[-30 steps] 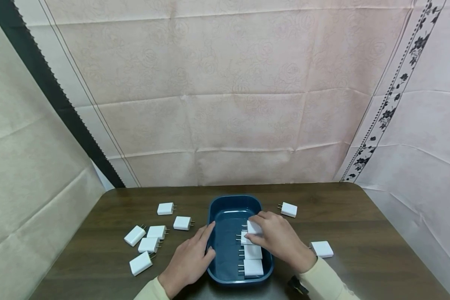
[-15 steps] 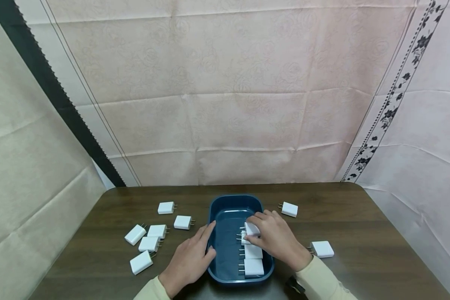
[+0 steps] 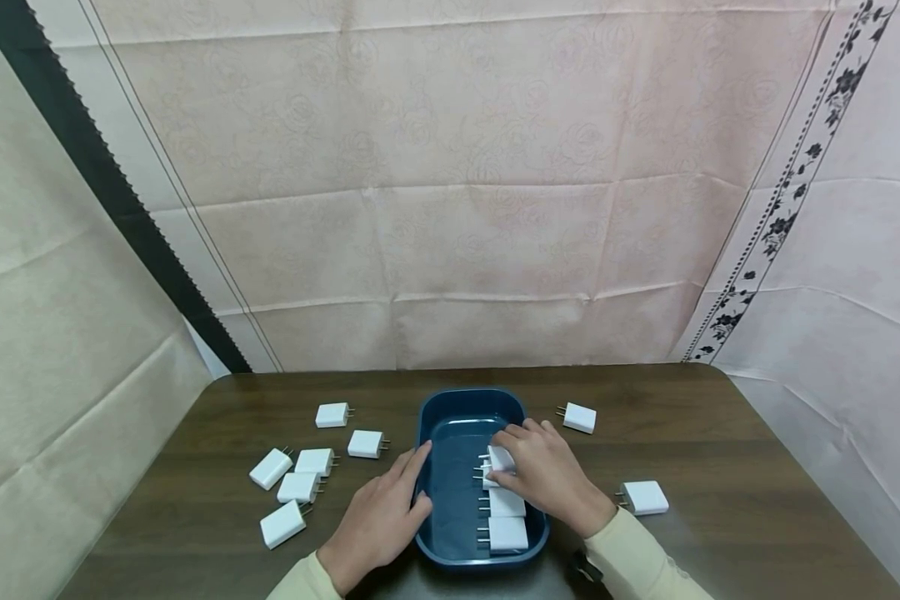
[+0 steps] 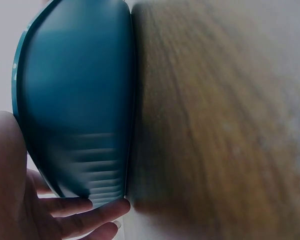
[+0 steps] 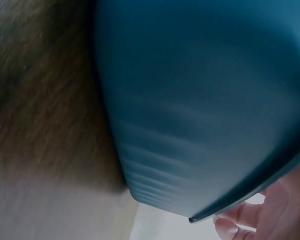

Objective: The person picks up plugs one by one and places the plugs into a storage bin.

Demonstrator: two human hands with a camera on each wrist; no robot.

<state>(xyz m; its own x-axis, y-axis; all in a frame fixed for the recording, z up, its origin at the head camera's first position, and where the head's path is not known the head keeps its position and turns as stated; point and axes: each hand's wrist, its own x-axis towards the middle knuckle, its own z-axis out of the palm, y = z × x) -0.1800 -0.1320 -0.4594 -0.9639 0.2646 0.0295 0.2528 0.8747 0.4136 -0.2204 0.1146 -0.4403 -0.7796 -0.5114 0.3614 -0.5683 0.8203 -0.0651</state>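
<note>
1 brown table point(image 3: 705, 450), pale cloth point(image 3: 480, 183) behind

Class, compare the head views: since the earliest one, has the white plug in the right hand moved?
Yes, slightly: against the blue tray, the white plug in the right hand has shifted toward the tray's left side.

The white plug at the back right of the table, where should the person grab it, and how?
Probably by both sides of the white plug's blocky body, coming from above and the right. It lies on the table with metal prongs pointing left toward the blue tray, so the plain right end looks easier. The right hand is nearest, but holds another plug.
</note>
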